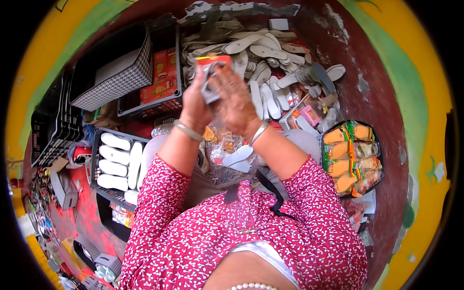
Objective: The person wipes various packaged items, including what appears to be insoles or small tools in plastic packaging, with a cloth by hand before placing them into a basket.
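A small packet (208, 88), grey and shiny with a red and yellow top edge, is upright between my two hands. My left hand (194, 102) is closed on its left side, with the thumb along it. My right hand (236, 99) presses on the right side, its fingers blurred and partly covering the packet. Just beyond is a heap of white and grey shoe insoles (263, 46). Below the hands, on my lap, are loose clear plastic wrappers (227, 140) and a pale insole (238, 154).
At left, a dark crate (96, 188) holds white insoles (115, 154). Farther back stand a checked bin (118, 79) and a crate (179, 92) with red boxes (164, 67). A black tray (382, 186) at right holds orange foot-shaped packs (339, 166). A dark red wall (382, 96) curves behind.
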Demonstrator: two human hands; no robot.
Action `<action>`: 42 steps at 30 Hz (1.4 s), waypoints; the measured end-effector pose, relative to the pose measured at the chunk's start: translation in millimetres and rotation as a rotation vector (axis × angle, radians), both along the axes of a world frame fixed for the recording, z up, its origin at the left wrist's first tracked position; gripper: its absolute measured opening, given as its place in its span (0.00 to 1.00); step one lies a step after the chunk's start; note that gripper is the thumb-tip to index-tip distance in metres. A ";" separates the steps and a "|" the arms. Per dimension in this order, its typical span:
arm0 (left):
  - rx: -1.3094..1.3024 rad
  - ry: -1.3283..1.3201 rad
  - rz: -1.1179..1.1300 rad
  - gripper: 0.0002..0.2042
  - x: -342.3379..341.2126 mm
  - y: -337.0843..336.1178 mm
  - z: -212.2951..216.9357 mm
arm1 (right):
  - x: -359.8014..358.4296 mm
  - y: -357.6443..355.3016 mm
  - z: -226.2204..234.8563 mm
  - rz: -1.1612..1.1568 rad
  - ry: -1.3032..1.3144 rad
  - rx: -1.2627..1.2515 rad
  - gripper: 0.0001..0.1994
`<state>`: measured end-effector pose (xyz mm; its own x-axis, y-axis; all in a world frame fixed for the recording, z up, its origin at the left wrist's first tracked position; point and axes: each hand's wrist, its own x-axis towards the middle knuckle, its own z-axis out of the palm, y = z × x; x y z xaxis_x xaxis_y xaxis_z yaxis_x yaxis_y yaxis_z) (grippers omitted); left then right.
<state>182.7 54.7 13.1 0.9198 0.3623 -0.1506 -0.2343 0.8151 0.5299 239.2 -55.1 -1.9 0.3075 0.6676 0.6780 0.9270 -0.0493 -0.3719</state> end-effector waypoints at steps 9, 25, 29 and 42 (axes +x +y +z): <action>-0.024 -0.164 -0.084 0.26 3.5 -3.9 -2.9 | 10.8 -3.0 5.4 0.028 0.074 0.048 0.23; 0.014 -0.129 -0.082 0.23 -0.6 -15.7 10.9 | 26.1 12.0 11.6 -0.118 0.121 0.148 0.23; 0.093 -0.212 0.007 0.24 -1.3 13.1 4.4 | 8.3 8.6 11.9 0.166 0.054 0.040 0.24; -0.316 -0.347 -0.225 0.23 -8.3 -6.6 -16.0 | 10.0 4.1 20.3 0.026 -0.011 -0.060 0.23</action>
<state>174.4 48.1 -2.9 0.9849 0.1357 0.1073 -0.1528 0.9732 0.1718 249.1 -51.0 18.4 0.2826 0.7149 0.6395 0.9321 -0.0472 -0.3591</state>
